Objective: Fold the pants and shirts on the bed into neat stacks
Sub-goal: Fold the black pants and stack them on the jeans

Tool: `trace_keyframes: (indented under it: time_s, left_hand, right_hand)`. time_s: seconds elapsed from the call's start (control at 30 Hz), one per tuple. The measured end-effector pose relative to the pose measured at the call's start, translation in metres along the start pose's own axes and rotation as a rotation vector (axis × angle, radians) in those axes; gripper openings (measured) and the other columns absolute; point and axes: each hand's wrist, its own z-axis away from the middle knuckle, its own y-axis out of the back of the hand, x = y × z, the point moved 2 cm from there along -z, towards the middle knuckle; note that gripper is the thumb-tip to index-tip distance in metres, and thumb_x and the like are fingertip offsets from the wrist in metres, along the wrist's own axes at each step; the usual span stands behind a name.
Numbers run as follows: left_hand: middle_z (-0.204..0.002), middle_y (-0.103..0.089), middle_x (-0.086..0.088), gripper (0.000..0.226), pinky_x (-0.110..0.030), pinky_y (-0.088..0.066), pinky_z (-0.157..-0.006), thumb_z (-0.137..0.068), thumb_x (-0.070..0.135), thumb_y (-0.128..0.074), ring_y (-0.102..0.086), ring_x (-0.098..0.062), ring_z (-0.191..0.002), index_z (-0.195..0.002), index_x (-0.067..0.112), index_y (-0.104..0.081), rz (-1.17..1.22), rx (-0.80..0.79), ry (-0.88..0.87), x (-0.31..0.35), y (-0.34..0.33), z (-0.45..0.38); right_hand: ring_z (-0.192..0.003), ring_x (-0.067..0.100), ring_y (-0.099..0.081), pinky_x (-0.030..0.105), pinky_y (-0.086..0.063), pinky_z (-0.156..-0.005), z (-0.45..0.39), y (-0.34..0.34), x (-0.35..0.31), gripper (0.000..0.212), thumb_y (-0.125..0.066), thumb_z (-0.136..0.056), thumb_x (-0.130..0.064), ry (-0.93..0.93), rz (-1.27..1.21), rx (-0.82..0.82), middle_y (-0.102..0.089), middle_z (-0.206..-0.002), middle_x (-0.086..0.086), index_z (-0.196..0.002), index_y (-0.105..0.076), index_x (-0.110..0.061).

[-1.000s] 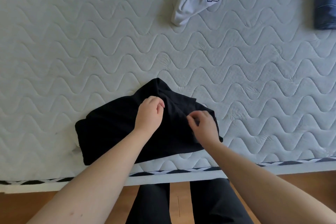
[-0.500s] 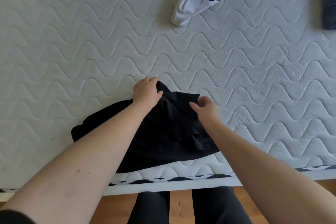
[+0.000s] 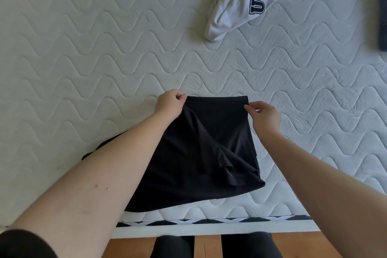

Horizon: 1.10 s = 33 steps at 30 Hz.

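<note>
Black garment (image 3: pixel 201 153): spread on the bed (image 3: pixel 83 52) at 6 o'clock, near the front edge; its far hem is stretched straight between both hands. Whether it is a shirt or pants cannot be told; its left part is hidden under the left forearm.
Left hand (image 3: pixel 169 104): the far left corner is pinched, fingers curled closed on the cloth.
Right hand (image 3: pixel 265 117): the far right corner is pinched between thumb and fingers.
White garment (image 3: pixel 247 0): crumpled at 1 o'clock, cut off by the top edge; only part of its dark lettering is shown.
Dark item (image 3: pixel 383 16): seen at 2 o'clock, mostly out of frame, unidentifiable.
</note>
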Motion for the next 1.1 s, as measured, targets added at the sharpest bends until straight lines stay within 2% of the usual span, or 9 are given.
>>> trace_keyframes:
  time_s: [0.27, 0.37, 0.43, 0.53, 0.6, 0.67, 0.87, 1.0, 1.1]
  left_hand:
    - [-0.105, -0.060, 0.006, 0.023, -0.028, -0.041, -0.078, -0.102, 0.026, -0.038, -0.057, -0.016, -0.096, -0.112, 0.019, -0.058, 0.152, -0.042, -0.069, -0.001, -0.005, -0.003]
    - [-0.116, -0.060, 0.003, 0.036, -0.028, -0.043, -0.092, -0.087, 0.003, -0.046, -0.056, -0.016, -0.107, -0.113, 0.021, -0.063, 0.018, -0.102, -0.387, 0.005, 0.000, 0.006]
    - [-0.124, -0.059, 0.003, 0.050, -0.034, -0.039, -0.103, -0.076, -0.001, -0.050, -0.052, -0.019, -0.117, -0.117, 0.023, -0.065, -0.168, -0.157, -0.634, 0.006, -0.002, 0.012]
    - [-0.137, -0.050, 0.009, 0.060, -0.033, -0.024, -0.112, -0.074, 0.011, -0.062, -0.040, -0.016, -0.131, -0.131, 0.031, -0.056, -0.472, -0.238, -0.779, -0.002, -0.009, 0.018]
    - [-0.141, -0.045, 0.010, 0.067, -0.033, -0.018, -0.114, -0.074, 0.020, -0.071, -0.034, -0.015, -0.136, -0.137, 0.033, -0.049, -0.635, -0.247, -0.811, -0.010, -0.013, 0.019]
    - [-0.136, -0.051, 0.006, 0.064, -0.035, -0.020, -0.112, -0.075, 0.012, -0.070, -0.041, -0.019, -0.132, -0.134, 0.028, -0.053, -0.693, -0.154, -0.863, -0.014, -0.014, 0.019]
    - [-0.109, -0.066, 0.004, 0.034, -0.035, -0.031, -0.104, -0.081, 0.025, -0.075, -0.057, -0.021, -0.109, -0.113, 0.020, -0.065, -0.623, -0.005, -0.883, -0.010, -0.015, 0.017]
    - [-0.110, -0.067, 0.003, 0.027, -0.034, -0.027, -0.105, -0.091, 0.036, -0.064, -0.055, -0.022, -0.110, -0.112, 0.018, -0.066, -0.582, 0.041, -0.848, -0.006, -0.017, 0.013]
    - [-0.111, -0.066, 0.002, 0.036, -0.035, -0.025, -0.107, -0.088, 0.043, -0.066, -0.054, -0.023, -0.113, -0.113, 0.018, -0.067, -0.610, 0.034, -0.849, -0.004, -0.019, 0.013]
  right_hand:
    - [-0.081, 0.008, -0.061, 0.027, -0.045, -0.061, 0.009, -0.006, 0.000, 0.012, -0.048, -0.097, -0.034, 0.007, 0.007, -0.031, -0.060, -0.087, -0.015, -0.105, -0.057, -0.033]
    - [-0.075, 0.007, -0.062, 0.026, -0.045, -0.064, 0.041, -0.024, 0.003, 0.005, -0.059, -0.091, -0.040, 0.144, 0.108, -0.356, -0.064, -0.082, -0.010, -0.094, -0.060, -0.037]
    - [-0.086, 0.008, -0.060, 0.031, -0.048, -0.079, 0.070, -0.035, 0.014, 0.034, -0.069, -0.082, -0.048, 0.314, 0.315, -0.519, -0.061, -0.096, -0.010, -0.112, -0.059, -0.036]
    - [-0.115, 0.019, -0.044, 0.041, -0.038, -0.098, 0.105, -0.051, 0.037, 0.101, -0.074, -0.067, -0.064, 0.514, 0.737, -0.569, -0.040, -0.130, 0.000, -0.150, -0.024, -0.033]
    - [-0.118, 0.022, -0.042, 0.040, -0.036, -0.101, 0.118, -0.062, 0.048, 0.112, -0.077, -0.070, -0.054, 0.581, 0.911, -0.552, -0.033, -0.137, 0.004, -0.155, -0.008, -0.032]
    - [-0.113, 0.021, -0.047, 0.034, -0.039, -0.097, 0.116, -0.067, 0.050, 0.094, -0.072, -0.080, -0.027, 0.598, 0.938, -0.462, -0.041, -0.134, 0.003, -0.155, -0.014, -0.030]
    - [-0.099, 0.009, -0.059, 0.020, -0.044, -0.083, 0.084, -0.046, 0.049, 0.063, -0.041, -0.077, 0.006, 0.163, 0.235, -0.373, -0.068, -0.103, -0.014, -0.118, -0.065, -0.035]
    - [-0.100, 0.015, -0.064, 0.030, -0.050, -0.083, 0.060, -0.022, 0.054, 0.025, -0.046, -0.094, -0.027, -0.217, -0.195, -0.144, -0.070, -0.097, -0.011, -0.107, -0.066, -0.033]
    - [-0.100, 0.016, -0.064, 0.042, -0.052, -0.093, 0.048, -0.011, 0.055, 0.027, -0.049, -0.093, -0.046, -0.358, -0.333, 0.005, -0.066, -0.109, -0.007, -0.113, -0.058, -0.031]
